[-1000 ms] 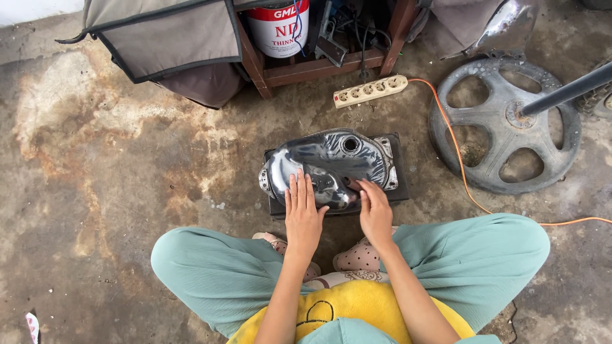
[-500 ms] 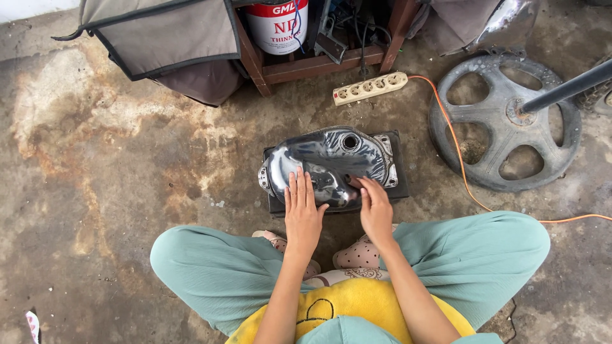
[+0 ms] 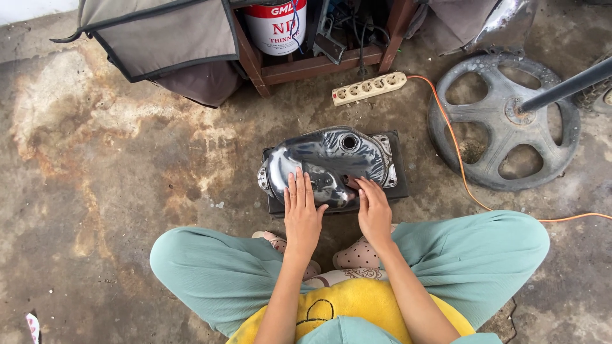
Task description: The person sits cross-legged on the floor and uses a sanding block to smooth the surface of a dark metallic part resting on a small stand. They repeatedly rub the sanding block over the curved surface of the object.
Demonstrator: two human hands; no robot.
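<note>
Stained concrete floor point(image 3: 95, 191) is carrying a dark square pad point(image 3: 400, 185) where a glossy silver-black metal tank shell point(image 3: 331, 159), likely stiff, slippery and best gripped by its rims, is lying under flat, unclenched left hand point(image 3: 302, 213) and right hand point(image 3: 374, 210).

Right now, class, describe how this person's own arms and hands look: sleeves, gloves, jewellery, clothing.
Both forearms are bare, with no sleeves reaching them. The left hand and right hand wear no gloves, and no rings, watch or bracelets show. The person wears a yellow top with a black outline drawing and loose mint-green trousers.
</note>
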